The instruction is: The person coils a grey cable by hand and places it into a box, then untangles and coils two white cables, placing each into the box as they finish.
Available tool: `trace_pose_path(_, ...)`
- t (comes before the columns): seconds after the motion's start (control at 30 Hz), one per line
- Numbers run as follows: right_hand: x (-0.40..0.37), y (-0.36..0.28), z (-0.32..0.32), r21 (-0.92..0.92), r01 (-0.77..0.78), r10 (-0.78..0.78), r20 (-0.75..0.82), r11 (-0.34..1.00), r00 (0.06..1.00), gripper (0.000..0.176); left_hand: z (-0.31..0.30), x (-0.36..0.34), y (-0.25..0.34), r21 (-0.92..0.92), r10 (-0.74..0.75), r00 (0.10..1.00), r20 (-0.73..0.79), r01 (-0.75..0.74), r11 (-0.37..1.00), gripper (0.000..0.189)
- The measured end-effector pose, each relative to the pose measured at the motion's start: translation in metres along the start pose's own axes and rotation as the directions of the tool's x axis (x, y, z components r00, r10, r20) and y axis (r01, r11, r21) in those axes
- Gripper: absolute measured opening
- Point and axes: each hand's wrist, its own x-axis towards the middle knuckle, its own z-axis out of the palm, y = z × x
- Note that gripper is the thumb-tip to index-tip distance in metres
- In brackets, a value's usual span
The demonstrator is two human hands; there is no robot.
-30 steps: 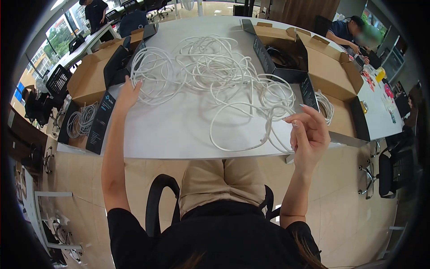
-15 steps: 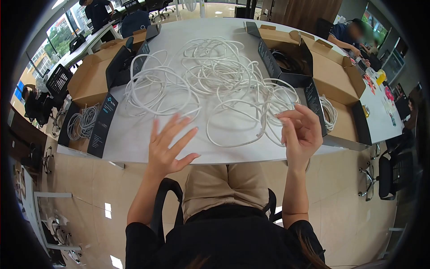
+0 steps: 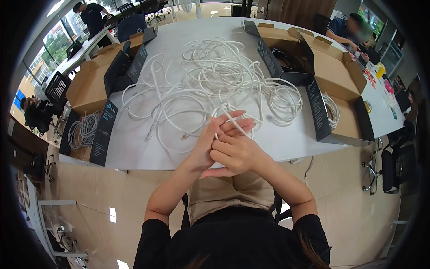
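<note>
White table point(image 3: 165, 40) in a tiled office, seen from above; two people point(image 3: 92, 18) point(image 3: 347, 33) are visible in the background. The left hand point(image 3: 208, 139) is partly open, its extended fingers crossed by a strand of white network cable point(image 3: 233, 117). The right hand point(image 3: 233, 153) is curled and overlaps the left; whether it has hold of the cable cannot be told, its fingertips being hidden. Beyond the grip lies a tangled cable heap point(image 3: 219, 67). Loose loops point(image 3: 168, 105) spread leftward, with a connector point(image 3: 184, 136) just left of the hands; a smaller coil point(image 3: 284, 105) lies to the right. Well apart on either side, open cardboard boxes point(image 3: 105, 134) point(image 3: 318, 107) contain coiled pale cable point(image 3: 83, 131) point(image 3: 331, 110); the far-right box point(image 3: 268, 56) contains black cable point(image 3: 284, 59).
</note>
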Motion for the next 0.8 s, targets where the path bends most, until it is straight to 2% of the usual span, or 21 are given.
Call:
trace_pose_path(0.03,0.002,0.003,0.002,-0.029,0.026,-0.026,0.005,0.999,1.000,0.040,-0.001,0.000,0.008,0.130,-0.087,0.987,-0.134,0.104,0.986,0.069)
trace_pose_path(0.07,0.002,0.006,0.003,-0.055,0.052,-0.052,0.011,0.997,0.999,0.041,-0.011,0.004,0.006,0.053,-0.045,0.994,-0.095,0.051,0.997,0.061)
trace_pose_path(0.1,0.003,0.001,-0.003,-0.060,0.075,-0.069,0.099,0.995,0.993,0.038,-0.024,0.009,0.000,-0.026,-0.004,0.998,-0.062,0.002,1.000,0.053)
trace_pose_path(0.13,-0.001,-0.003,-0.003,-0.132,0.060,-0.052,0.060,0.989,0.997,0.037,-0.034,0.011,-0.005,-0.106,0.040,0.999,-0.034,-0.044,0.993,0.046)
trace_pose_path(0.17,-0.006,-0.008,-0.001,-0.203,0.044,-0.041,0.020,0.978,0.999,0.035,-0.022,0.011,0.007,-0.364,-0.042,0.998,-0.054,0.020,0.931,0.044)
trace_pose_path(0.2,-0.010,-0.011,-0.001,-0.273,0.027,-0.034,-0.022,0.962,0.999,0.033,-0.030,0.013,0.007,-0.375,0.015,0.999,0.036,-0.001,0.927,0.045)
trace_pose_path(0.23,-0.014,-0.012,-0.004,-0.232,-0.006,-0.011,-0.073,0.973,0.997,0.023,-0.041,0.015,0.006,-0.388,0.074,0.990,0.124,-0.020,0.921,0.047)
trace_pose_path(0.27,-0.019,-0.014,-0.009,-0.230,-0.101,0.068,-0.150,0.968,0.986,0.019,-0.046,0.016,0.007,-0.404,0.132,0.969,0.207,-0.038,0.914,0.048)
trace_pose_path(0.3,-0.024,-0.016,-0.016,-0.219,-0.197,0.147,-0.224,0.956,0.963,0.016,-0.045,0.013,0.008,-0.458,0.108,0.985,0.133,-0.036,0.888,0.054)
trace_pose_path(0.33,-0.026,-0.016,-0.020,-0.204,-0.289,0.224,-0.293,0.935,0.929,0.015,-0.047,0.014,0.007,-0.440,0.137,0.974,0.179,-0.045,0.897,0.056)
trace_pose_path(0.4,-0.019,-0.005,-0.018,-0.136,-0.580,0.451,-0.497,0.803,0.741,0.025,-0.052,0.016,0.005,-0.409,0.191,0.944,0.270,-0.067,0.910,0.059)
trace_pose_path(0.47,-0.020,-0.003,-0.016,0.176,-0.731,0.704,-0.487,0.659,0.517,0.036,-0.049,0.019,0.000,-0.405,0.223,0.918,0.327,-0.077,0.911,0.062)
trace_pose_path(0.5,-0.025,-0.006,-0.014,0.413,-0.729,0.835,-0.344,0.546,0.430,0.040,-0.047,0.020,-0.002,-0.402,0.238,0.904,0.356,-0.082,0.912,0.064)
trace_pose_path(0.57,-0.022,-0.008,-0.009,0.803,-0.526,0.934,-0.101,0.280,0.342,0.040,-0.045,0.024,-0.005,-0.447,0.261,0.875,0.409,-0.057,0.893,0.069)
trace_pose_path(0.6,-0.021,-0.009,-0.011,0.809,-0.527,0.940,-0.085,0.260,0.332,0.039,-0.045,0.025,-0.007,-0.467,0.271,0.859,0.435,-0.042,0.883,0.071)
trace_pose_path(0.67,-0.021,-0.010,-0.016,0.821,-0.526,0.948,-0.054,0.220,0.312,0.036,-0.043,0.019,-0.016,-0.504,0.229,0.949,0.215,-0.093,0.859,0.065)
trace_pose_path(0.7,-0.024,-0.009,-0.012,0.848,-0.478,0.957,-0.107,0.229,0.269,0.036,-0.040,0.015,-0.021,-0.518,0.202,0.974,0.101,-0.122,0.847,0.063)
trace_pose_path(0.73,-0.026,-0.007,-0.008,0.862,-0.454,0.965,-0.130,0.224,0.230,0.036,-0.033,0.013,-0.029,-0.394,0.243,0.969,-0.047,-0.241,0.887,0.058)
trace_pose_path(0.8,-0.028,0.002,-0.004,0.888,-0.404,0.973,-0.175,0.221,0.148,0.036,-0.014,0.014,-0.047,-0.086,0.362,0.880,-0.308,-0.405,0.910,0.053)
